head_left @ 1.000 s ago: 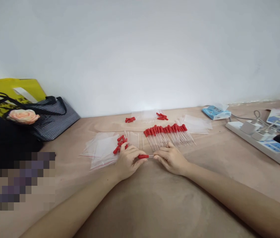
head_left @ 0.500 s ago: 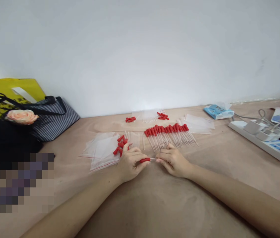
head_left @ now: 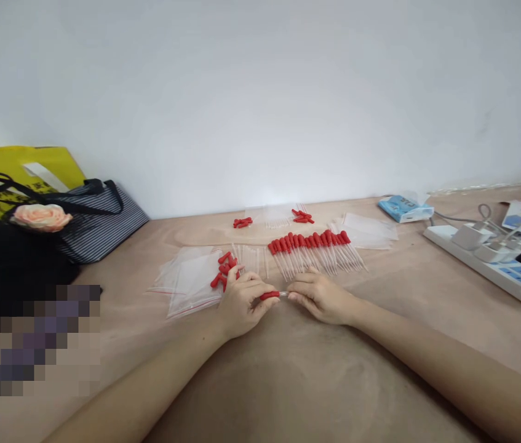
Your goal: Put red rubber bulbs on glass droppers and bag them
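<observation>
Between thumb and fingers, my left hand (head_left: 245, 306) pinches a red rubber dropper bulb (head_left: 270, 296). My right hand (head_left: 319, 298) is closed on a clear dropper tube (head_left: 284, 294), whose end meets the open end of the bulb; how deep it sits I cannot tell. Just behind my left hand lie loose red bulbs (head_left: 227, 264) and several bare clear tubes (head_left: 250, 258). A row of droppers with red bulbs fitted (head_left: 309, 243) lies beyond my right hand, their thin tips pointing toward me.
Clear zip bags lie at the left (head_left: 190, 283) and at the back right (head_left: 366, 231). More red bulbs (head_left: 303, 216) sit near the wall. A white power strip (head_left: 486, 261) with plugs and a blue tissue pack (head_left: 405, 208) are on the right; a striped bag (head_left: 103, 215) stands left.
My right hand has shifted slightly left and away from me, closer to my left hand, so less of the tube shows between them. My left hand stays nearly still.
</observation>
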Tool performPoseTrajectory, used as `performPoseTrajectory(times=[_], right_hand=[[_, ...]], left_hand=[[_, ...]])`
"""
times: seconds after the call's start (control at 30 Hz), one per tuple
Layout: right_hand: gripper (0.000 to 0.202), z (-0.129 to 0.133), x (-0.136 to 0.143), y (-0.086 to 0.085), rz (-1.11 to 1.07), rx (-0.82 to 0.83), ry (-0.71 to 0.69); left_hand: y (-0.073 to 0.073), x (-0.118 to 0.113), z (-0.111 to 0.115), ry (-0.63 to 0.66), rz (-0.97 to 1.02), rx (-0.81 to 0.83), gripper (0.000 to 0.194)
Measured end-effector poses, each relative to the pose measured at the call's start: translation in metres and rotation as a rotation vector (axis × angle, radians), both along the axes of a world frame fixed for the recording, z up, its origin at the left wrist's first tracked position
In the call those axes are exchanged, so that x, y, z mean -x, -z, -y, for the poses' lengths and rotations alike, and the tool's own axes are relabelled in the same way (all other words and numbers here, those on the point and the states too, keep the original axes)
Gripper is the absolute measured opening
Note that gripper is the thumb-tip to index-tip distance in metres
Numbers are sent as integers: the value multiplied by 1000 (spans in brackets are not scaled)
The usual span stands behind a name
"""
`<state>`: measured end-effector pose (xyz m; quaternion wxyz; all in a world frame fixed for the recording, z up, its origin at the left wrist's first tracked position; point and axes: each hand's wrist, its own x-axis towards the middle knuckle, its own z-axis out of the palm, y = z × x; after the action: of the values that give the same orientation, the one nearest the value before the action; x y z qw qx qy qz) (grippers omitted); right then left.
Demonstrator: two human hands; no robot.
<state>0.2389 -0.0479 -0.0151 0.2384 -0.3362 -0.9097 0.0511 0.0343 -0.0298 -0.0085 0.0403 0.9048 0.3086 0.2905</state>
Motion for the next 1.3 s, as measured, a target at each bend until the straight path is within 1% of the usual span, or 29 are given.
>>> performPoseTrajectory(times=[0.1, 0.17, 0.23, 0.27, 0.3, 0.37, 0.4, 0.43, 0.5, 0.53, 0.57, 0.6, 0.77, 0.87, 0.93, 1.0, 1.07, 1.13, 1.17, 1.23, 1.3], right_hand=[[24, 0, -5, -9, 47, -10, 15], [23, -4, -12, -12, -2, 25, 96], [21, -14, -22, -13, -105, 86, 274], [19, -21, -26, -13, -157, 113, 389], [20, -28, -31, -13, -204, 132, 517], [24, -43, -37, -11, -223, 150, 681], [24, -49, -38, -10, -216, 156, 734], [22, -54, -37, -9, -198, 160, 769], [16, -63, -33, -7, -151, 172, 819], [14, -65, -31, -6, -126, 179, 833], [14, -67, -28, -5, -104, 185, 840], [13, -69, -26, -4, -88, 190, 841], [10, -70, -24, -2, -45, 198, 823], [10, -70, -25, -3, -21, 191, 841], [12, -71, -19, -6, -12, 177, 861], [15, -70, -7, -11, -12, 170, 854], [16, -68, 12, -15, -15, 190, 805], [17, -65, 35, -19, 9, 245, 728], [17, -64, 46, -20, 19, 256, 715], [20, -62, 65, -22, 33, 273, 713], [25, -62, 79, -24, 44, 295, 728]], left_hand=[[-5, 1, -2, -28, -14, -22, 14], [-11, 5, -8, -99, -14, -35, 26], [-15, 13, -18, -237, 13, -32, 40], [-16, 18, -25, -317, 36, -15, 42], [-17, 23, -31, -388, 68, 13, 38], [-15, 33, -43, -500, 156, 111, 29], [-13, 37, -48, -533, 212, 206, 25], [-11, 40, -52, -535, 273, 327, 24], [-7, 43, -56, -484, 402, 579, 26], [-6, 45, -57, -451, 457, 675, 28], [-5, 46, -59, -437, 495, 721, 30], [-5, 48, -61, -447, 515, 722, 31], [-4, 64, -78, -583, 467, 510, 25], [1, 73, -86, -610, 425, 476, 23], [4, 74, -87, -615, 392, 472, 24], [6, 74, -87, -623, 361, 469, 26], [6, 73, -87, -640, 336, 466, 26], [6, 72, -87, -660, 319, 462, 24], [6, 72, -87, -670, 313, 460, 23], [6, 73, -88, -686, 303, 453, 21], [6, 73, -88, -705, 293, 437, 21]])
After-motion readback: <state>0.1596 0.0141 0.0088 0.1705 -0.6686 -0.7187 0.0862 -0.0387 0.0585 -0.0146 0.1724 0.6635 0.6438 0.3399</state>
